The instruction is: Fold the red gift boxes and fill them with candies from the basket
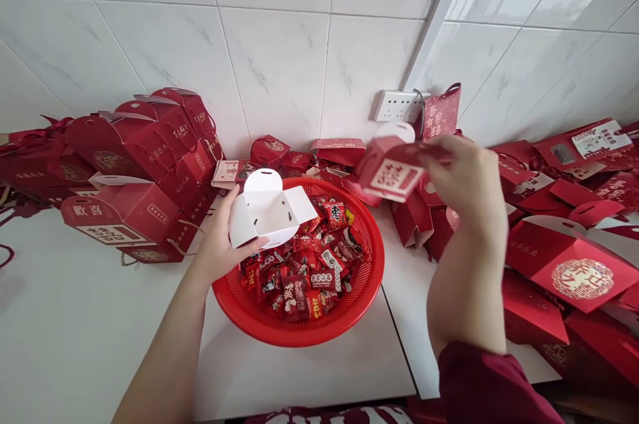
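My left hand (224, 244) is closed around an open candy box (269, 211), thumb along its near edge. The box's white inside faces me with its flaps spread, and I see nothing in it. Below it is a red plastic basket (372, 264) filled with wrapped candies (309, 277). My right hand (466, 178), raised to the right of the basket, pinches the upper right end of a small red gift box (389, 174) with a pale printed label. Motion smears this box, and its far side is partly hidden.
Red gift boxes (144, 144) stand stacked at the left. More red boxes (569, 264) lie heaped at the right, and several small ones (339, 148) sit behind the basket. A white power strip (399, 104) is against the tiled wall (274, 71).
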A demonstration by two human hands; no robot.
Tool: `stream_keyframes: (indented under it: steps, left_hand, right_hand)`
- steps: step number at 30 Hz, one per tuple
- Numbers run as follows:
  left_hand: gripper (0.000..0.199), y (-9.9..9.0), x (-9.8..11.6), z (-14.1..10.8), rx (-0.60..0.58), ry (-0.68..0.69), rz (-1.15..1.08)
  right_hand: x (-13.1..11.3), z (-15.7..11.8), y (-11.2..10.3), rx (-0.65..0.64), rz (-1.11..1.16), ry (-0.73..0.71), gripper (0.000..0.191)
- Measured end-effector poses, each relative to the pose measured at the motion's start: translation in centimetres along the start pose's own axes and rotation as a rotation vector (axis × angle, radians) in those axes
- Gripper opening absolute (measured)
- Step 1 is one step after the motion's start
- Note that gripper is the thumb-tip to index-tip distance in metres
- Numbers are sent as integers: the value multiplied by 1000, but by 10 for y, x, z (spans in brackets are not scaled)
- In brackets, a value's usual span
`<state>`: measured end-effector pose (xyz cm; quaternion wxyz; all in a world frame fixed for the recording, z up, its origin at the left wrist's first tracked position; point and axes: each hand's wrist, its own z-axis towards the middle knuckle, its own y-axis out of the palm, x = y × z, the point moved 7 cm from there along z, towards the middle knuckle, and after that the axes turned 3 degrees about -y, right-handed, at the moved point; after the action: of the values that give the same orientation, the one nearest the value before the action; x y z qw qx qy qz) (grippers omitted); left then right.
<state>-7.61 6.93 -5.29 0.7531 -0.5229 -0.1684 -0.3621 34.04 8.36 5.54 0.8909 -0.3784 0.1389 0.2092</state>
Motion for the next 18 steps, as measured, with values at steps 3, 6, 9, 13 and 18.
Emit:
stream_keyframes:
  steps: [3,6,9,13,18]
  left_hand:
    - [108,3,3,-1,-33,23,20]
    - [106,3,3,-1,-37,23,14]
    - [105,2,-1,-1,-38,27,-10]
    - [97,-3,-5,3,-18,71,-46]
    - [95,-7,12,17,14,169,-144]
  right_hand:
    - [-27,38,26,123,84,-69,25]
    - [-53,51,72,-83,164,-189,46]
    - [-69,26,97,-309,231,-289,41]
    - [-65,-27,103,-590,330,-219,26]
    - [-52,-57,96,-702,309,-151,24]
